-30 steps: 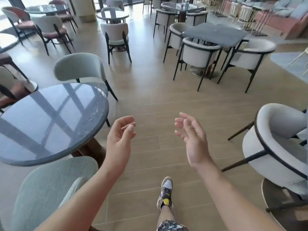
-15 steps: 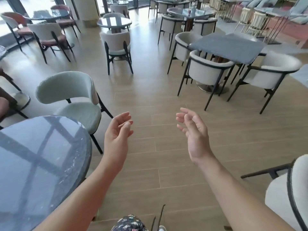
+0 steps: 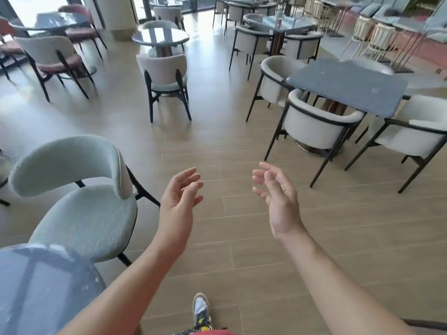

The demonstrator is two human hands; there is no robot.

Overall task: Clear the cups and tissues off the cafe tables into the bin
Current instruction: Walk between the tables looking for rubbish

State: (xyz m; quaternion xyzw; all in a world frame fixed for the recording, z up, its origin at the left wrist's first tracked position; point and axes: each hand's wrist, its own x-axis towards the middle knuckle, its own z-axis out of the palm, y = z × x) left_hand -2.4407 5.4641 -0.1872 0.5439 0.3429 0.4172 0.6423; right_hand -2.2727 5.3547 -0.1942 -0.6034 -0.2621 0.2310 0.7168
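Note:
My left hand (image 3: pixel 179 201) and my right hand (image 3: pixel 278 199) hang in front of me over the wooden floor, palms facing each other, fingers loosely curled, both holding nothing. A small reddish cup (image 3: pixel 279 21) stands on a far glass table (image 3: pixel 290 24) at the back, well beyond my hands. No tissues and no bin show in the head view.
A round dark table (image 3: pixel 43 291) sits at my lower left with a pale green chair (image 3: pixel 79 204) beside it. A square grey table (image 3: pixel 348 88) ringed by white armchairs (image 3: pixel 316 126) stands to the right. A round glass table (image 3: pixel 160 38) is further ahead. Wooden floor runs between them.
I have walked forward: the round table slid down to the lower left and the square table came nearer. Both hands kept their loose pose.

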